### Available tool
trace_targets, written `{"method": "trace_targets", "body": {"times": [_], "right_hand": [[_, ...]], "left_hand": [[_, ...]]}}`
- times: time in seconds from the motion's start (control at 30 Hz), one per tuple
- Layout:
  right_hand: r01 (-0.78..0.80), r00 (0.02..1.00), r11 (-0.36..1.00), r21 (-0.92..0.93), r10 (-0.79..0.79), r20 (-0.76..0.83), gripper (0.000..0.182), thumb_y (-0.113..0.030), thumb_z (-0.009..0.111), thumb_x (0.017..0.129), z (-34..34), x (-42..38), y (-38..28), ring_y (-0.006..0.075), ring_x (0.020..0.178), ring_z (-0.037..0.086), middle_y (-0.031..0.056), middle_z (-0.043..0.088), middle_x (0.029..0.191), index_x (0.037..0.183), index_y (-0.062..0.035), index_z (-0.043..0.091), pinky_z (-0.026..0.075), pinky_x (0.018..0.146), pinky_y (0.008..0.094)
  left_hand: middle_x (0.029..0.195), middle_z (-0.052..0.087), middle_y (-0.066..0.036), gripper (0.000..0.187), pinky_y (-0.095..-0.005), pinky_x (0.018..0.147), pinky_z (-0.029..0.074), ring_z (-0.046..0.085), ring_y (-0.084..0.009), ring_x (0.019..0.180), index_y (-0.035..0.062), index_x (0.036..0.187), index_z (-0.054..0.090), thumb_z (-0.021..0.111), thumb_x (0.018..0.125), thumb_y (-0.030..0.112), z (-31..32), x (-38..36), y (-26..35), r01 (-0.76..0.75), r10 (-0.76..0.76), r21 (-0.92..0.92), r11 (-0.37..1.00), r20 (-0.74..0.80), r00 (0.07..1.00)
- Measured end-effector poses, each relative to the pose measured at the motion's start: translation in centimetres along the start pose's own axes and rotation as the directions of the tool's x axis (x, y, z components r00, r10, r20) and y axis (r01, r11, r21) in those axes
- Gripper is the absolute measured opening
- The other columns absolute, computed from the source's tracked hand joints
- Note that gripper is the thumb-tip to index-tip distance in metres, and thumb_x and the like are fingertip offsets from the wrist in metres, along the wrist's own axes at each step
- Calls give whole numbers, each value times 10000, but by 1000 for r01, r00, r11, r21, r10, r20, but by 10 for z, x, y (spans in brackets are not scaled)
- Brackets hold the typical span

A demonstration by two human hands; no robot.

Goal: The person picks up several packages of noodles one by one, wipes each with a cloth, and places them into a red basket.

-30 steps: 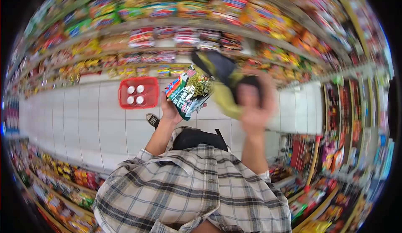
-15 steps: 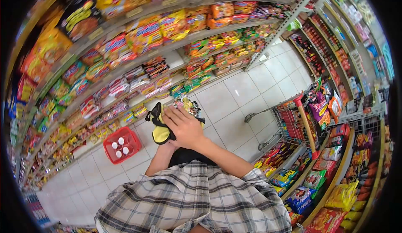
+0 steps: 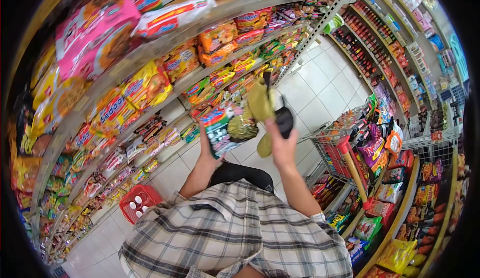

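My left hand (image 3: 206, 150) is closed on the left edge of a green and white instant noodle packet (image 3: 225, 130), its printed noodle picture facing up. To the right, my right hand (image 3: 283, 145) grips a yellow-and-black cloth item (image 3: 261, 103), smeared by motion, with a dark strap-like end sticking up and a black rounded part beside my fingers. The cloth item hangs close to the packet's right side and overlaps the shelf behind it in this view. Both hands are in front of my body, above the tiled floor.
Shelves of noodle packets (image 3: 145, 85) curve along the left and front. A red basket (image 3: 131, 195) with white-topped items stands on the floor at lower left. A shopping cart (image 3: 345, 145) with snack bags is at right, beside snack shelves (image 3: 372, 245).
My hands were together over the yellow-and-black cloth item; now they are apart. My left hand holds the noodle packet out to the left, and my right hand has the cloth item to the right.
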State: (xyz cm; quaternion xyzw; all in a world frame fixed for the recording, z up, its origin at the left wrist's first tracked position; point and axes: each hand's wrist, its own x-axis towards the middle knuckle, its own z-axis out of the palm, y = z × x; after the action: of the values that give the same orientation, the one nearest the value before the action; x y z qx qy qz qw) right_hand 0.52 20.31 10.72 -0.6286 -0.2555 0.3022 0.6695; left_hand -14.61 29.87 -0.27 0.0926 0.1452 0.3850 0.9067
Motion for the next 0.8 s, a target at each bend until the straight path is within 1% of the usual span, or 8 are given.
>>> {"method": "trace_targets", "body": {"times": [0.1, 0.23, 0.33, 0.47, 0.5, 0.63, 0.7, 0.8], "right_hand": [[132, 983, 986, -103, -117, 139, 501, -97, 845, 687, -6, 23, 26, 102, 845, 569, 45, 612, 950, 1028, -41, 482, 476, 761, 247], [-162, 984, 977, 138, 150, 95, 617, 27, 766, 714, -45, 87, 32, 178, 906, 639, 100, 638, 1094, 1242, 17, 447, 513, 836, 322], [-359, 922, 886, 293, 289, 256, 411, 54, 720, 738, -81, 137, 27, 191, 878, 649, 102, 651, 1012, 1114, 12, 561, 527, 774, 318], [-441, 880, 828, 345, 323, 350, 406, 82, 686, 746, -130, 200, 22, 208, 889, 649, 105, 642, 1031, 1126, 15, 560, 533, 780, 344], [-462, 869, 815, 350, 340, 359, 415, 76, 694, 741, -143, 215, 19, 209, 900, 645, 105, 637, 1037, 1127, 11, 558, 530, 788, 342], [-197, 980, 906, 374, 179, 83, 445, 69, 718, 726, -193, 270, -7, 184, 866, 624, 82, 626, 1022, 1131, -3, 548, 513, 776, 309], [73, 997, 944, 323, -59, -54, 432, 55, 723, 744, -209, 297, -23, 164, 862, 618, 73, 626, 1014, 1130, -1, 537, 506, 779, 302], [312, 945, 944, 109, -297, -134, 394, 36, 723, 763, -216, 318, -40, 164, 877, 616, 85, 625, 1015, 1120, 17, 558, 504, 788, 295]], "left_hand": [[1219, 591, -144, 512, -396, 863, 535, 629, -250, 1041, 38, 1317, 458, 494, 964, 407, 15, 43, -42, -112, 126, 122, 986, -114, 986], [1180, 590, -120, 438, -375, 880, 520, 614, -222, 1027, 47, 1302, 459, 610, 925, 211, 51, 83, -71, -271, 317, 260, 927, -156, 936], [1202, 568, -91, 449, -307, 973, 415, 537, -166, 1090, 43, 1310, 444, 623, 911, 143, 81, 112, -91, -459, 535, 439, 773, -61, 843], [1156, 600, -86, 441, -312, 961, 434, 563, -168, 1078, 34, 1268, 493, 658, 861, 82, 118, 155, -117, -590, 723, 498, 636, -116, 681], [1147, 608, -90, 447, -333, 950, 450, 576, -185, 1072, 43, 1281, 487, 648, 870, 110, 120, 162, -123, -542, 669, 455, 707, -180, 722], [1135, 641, -106, 536, -409, 949, 465, 608, -252, 1067, 80, 1304, 497, 597, 871, 379, 88, 189, -135, -414, 472, 235, 879, -308, 826], [1181, 627, -111, 615, -422, 965, 452, 598, -264, 1087, 78, 1304, 501, 558, 858, 497, 109, 193, -137, -397, 409, 103, 912, -289, 865], [1456, 368, -129, 831, -566, 1047, 336, 417, -289, 1298, 107, 1402, 388, 543, 785, 642, 123, 207, -157, -365, 367, -67, 929, 27, 930]]}}
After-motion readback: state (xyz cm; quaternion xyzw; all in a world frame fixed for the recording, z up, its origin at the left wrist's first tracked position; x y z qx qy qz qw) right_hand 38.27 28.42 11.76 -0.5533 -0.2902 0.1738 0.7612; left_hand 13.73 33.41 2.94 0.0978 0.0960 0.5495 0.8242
